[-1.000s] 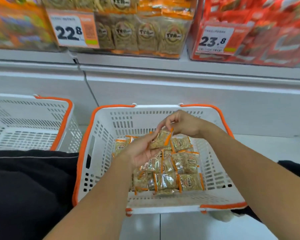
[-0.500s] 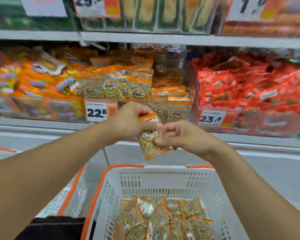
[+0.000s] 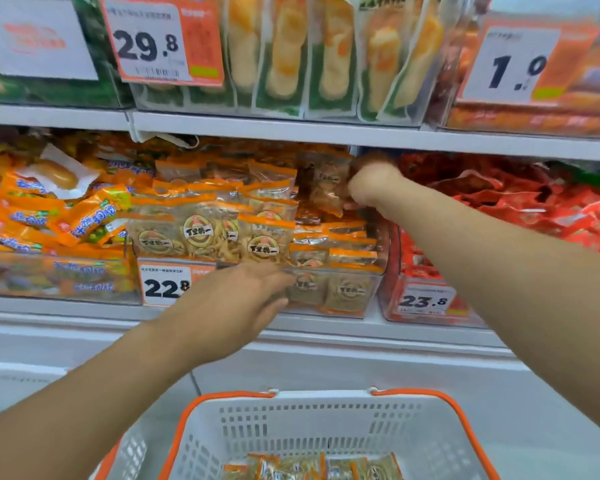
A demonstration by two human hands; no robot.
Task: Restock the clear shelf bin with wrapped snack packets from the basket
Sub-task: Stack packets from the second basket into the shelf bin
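My right hand (image 3: 369, 183) grips a clear, orange-edged snack packet (image 3: 323, 181) and holds it inside the clear shelf bin (image 3: 340, 299), above the packets stacked at the bin's right side. My left hand (image 3: 239, 299) reaches toward the bin's front wall with fingers stretched out, holding nothing. The white basket with an orange rim (image 3: 319, 420) stands below, and several more packets (image 3: 312, 467) lie at its bottom.
A price tag reading 22.8 (image 3: 165, 285) hangs on the bin's front. A bin of orange candy (image 3: 49, 220) sits to the left and red packets (image 3: 520, 202) to the right. The shelf board (image 3: 326, 131) above is close over the bin.
The packet went from both hands in front of the shelf up into the bin, carried by my right hand alone. My left hand let go and dropped toward the bin's front.
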